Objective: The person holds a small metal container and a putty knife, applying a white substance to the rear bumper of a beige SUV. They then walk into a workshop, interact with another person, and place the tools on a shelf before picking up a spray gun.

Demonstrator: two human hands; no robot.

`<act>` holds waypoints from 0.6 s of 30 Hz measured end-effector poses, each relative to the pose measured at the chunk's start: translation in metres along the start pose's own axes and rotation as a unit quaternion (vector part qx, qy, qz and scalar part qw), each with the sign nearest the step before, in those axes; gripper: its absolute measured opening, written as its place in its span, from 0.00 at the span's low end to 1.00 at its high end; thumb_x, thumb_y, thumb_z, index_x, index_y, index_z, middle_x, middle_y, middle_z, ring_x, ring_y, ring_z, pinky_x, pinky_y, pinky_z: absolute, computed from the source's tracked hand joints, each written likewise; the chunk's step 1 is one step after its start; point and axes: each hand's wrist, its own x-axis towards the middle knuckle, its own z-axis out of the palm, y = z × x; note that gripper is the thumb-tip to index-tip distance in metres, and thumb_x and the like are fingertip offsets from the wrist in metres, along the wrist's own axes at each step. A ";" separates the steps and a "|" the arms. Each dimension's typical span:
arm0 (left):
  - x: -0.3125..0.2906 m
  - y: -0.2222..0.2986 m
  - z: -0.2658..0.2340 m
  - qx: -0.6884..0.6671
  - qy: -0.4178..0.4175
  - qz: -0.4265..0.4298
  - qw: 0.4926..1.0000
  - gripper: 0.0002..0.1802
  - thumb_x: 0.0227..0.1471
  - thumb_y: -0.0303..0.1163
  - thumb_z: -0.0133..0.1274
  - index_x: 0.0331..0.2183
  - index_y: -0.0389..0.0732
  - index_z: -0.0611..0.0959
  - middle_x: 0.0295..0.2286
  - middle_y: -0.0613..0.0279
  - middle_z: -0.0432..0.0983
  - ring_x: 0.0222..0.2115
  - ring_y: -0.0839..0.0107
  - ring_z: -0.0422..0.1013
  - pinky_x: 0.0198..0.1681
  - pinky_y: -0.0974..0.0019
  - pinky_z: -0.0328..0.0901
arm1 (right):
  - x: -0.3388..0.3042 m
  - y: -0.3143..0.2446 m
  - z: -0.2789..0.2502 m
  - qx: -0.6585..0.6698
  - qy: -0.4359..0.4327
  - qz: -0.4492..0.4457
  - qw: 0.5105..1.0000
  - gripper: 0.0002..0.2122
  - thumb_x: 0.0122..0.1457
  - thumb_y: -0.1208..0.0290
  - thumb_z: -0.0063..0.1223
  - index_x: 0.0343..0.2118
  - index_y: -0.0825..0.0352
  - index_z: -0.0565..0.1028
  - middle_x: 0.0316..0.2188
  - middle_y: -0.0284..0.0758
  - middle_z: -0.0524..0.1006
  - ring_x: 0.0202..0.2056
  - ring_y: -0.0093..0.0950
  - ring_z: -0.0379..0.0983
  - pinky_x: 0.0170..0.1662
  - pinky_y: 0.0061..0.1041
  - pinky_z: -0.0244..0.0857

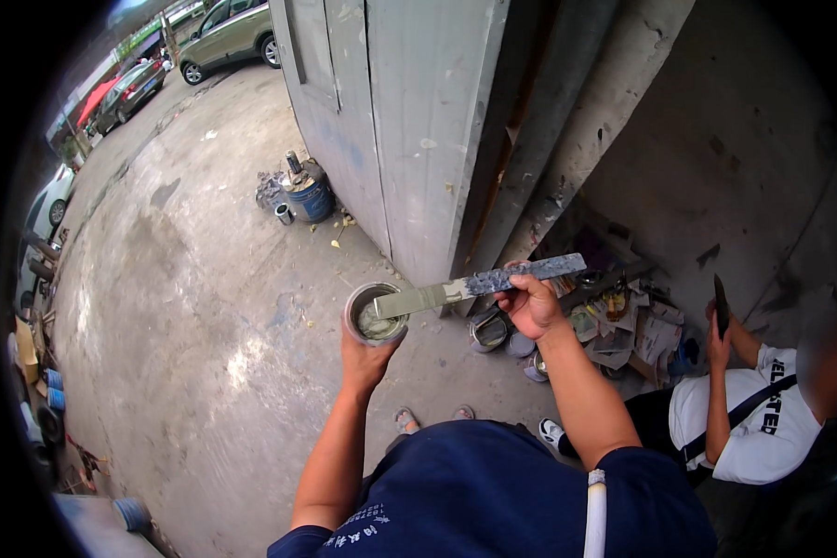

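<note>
L grip [365, 361] was wrapped round the near side of an open can [350, 316], mouth facing up. R grip [533, 310] had a long flat stick [480, 284] pinched btwn thumb & fingers, w/ some of its dark-crusted end poking out past R grip on the far side from the can. The other end, coated grey-green, reached from R grip over to the can at L grip & lay in or over the mouth; couldn't tell how deep. Paste [378, 326] of sim. colour sat inside, just beyond L grip.

For good handling, L grip prob. needed to be firm, can level, fingertips clear of the rim, b/c a push from the stick could tip it. R grip was rather far from the coated end, so long lever: slow, light strokes looked best; a hold nearer L grip would've given more control. Flat face vs. inner wall seemed right for thick stuff. Crusted part best left outside the can, as flakes might drop in. Co-worker [739, 409] was off to the R of R grip, so wide swings that way looked unwise.
</note>
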 end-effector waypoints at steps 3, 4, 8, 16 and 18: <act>0.000 0.000 0.001 -0.002 0.003 -0.001 1.000 0.38 0.36 0.26 0.66 0.49 0.36 0.66 0.45 0.56 0.69 0.46 0.67 0.67 0.51 0.64 0.62 | 0.001 0.012 0.002 -0.002 0.002 0.012 1.000 0.12 0.51 0.75 0.52 0.40 0.63 0.69 0.29 0.35 0.77 0.26 0.29 0.76 0.27 0.24 0.69; 0.001 0.000 0.000 0.003 0.003 0.001 1.000 0.38 0.36 0.26 0.67 0.49 0.36 0.66 0.45 0.56 0.69 0.46 0.66 0.67 0.51 0.64 0.62 | 0.003 0.014 -0.001 0.001 0.006 0.016 1.000 0.12 0.51 0.75 0.51 0.40 0.63 0.69 0.29 0.35 0.77 0.26 0.29 0.76 0.26 0.24 0.69; 0.001 -0.003 -0.007 0.035 0.015 0.006 0.999 0.39 0.36 0.28 0.67 0.49 0.36 0.66 0.45 0.56 0.69 0.47 0.66 0.67 0.52 0.63 0.61 | 0.006 -0.004 -0.043 -0.014 0.041 -0.029 0.999 0.12 0.51 0.75 0.52 0.39 0.62 0.70 0.29 0.35 0.77 0.26 0.29 0.76 0.27 0.24 0.69; 0.008 -0.001 -0.002 0.045 0.003 0.011 0.999 0.38 0.36 0.29 0.67 0.50 0.36 0.66 0.46 0.55 0.69 0.47 0.65 0.67 0.52 0.63 0.61 | 0.000 -0.022 0.004 0.008 -0.053 -0.044 0.998 0.13 0.52 0.75 0.52 0.42 0.62 0.69 0.30 0.36 0.77 0.29 0.30 0.77 0.29 0.25 0.71; 0.009 0.004 0.004 0.033 0.001 0.006 0.999 0.38 0.36 0.29 0.67 0.49 0.36 0.66 0.46 0.55 0.69 0.47 0.65 0.67 0.52 0.63 0.61 | 0.002 -0.017 0.008 0.007 -0.039 -0.016 0.999 0.13 0.52 0.75 0.52 0.42 0.62 0.69 0.30 0.36 0.77 0.29 0.31 0.77 0.28 0.25 0.70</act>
